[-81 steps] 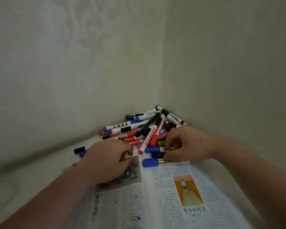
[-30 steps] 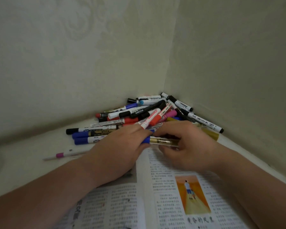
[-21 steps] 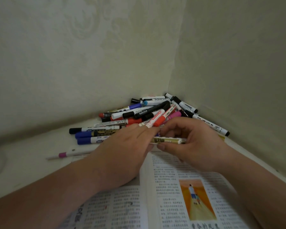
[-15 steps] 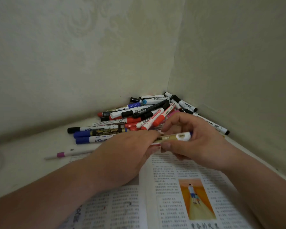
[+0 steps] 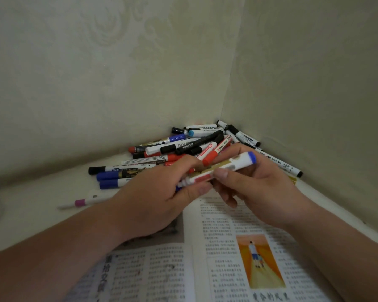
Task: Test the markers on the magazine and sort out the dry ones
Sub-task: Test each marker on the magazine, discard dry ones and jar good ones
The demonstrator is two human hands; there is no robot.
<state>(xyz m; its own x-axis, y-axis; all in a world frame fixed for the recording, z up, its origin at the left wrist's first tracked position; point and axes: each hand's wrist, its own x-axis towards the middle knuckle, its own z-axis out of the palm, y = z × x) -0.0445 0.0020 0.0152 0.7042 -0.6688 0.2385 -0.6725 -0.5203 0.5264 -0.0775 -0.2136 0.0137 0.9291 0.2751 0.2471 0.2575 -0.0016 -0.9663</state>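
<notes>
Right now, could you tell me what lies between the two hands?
In the head view, one blue-ended marker spans them, left hand and right hand both gripping it.

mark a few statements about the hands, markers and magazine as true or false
1. The left hand and the right hand hold the same blue-ended marker. True.
2. The magazine is closed. False: it lies open, with an orange picture on its right page.
3. The pile of markers lies in the corner. True.
4. The pink-banded pen lies on the magazine. False: it lies alone on the white surface, left of the pile.
</notes>
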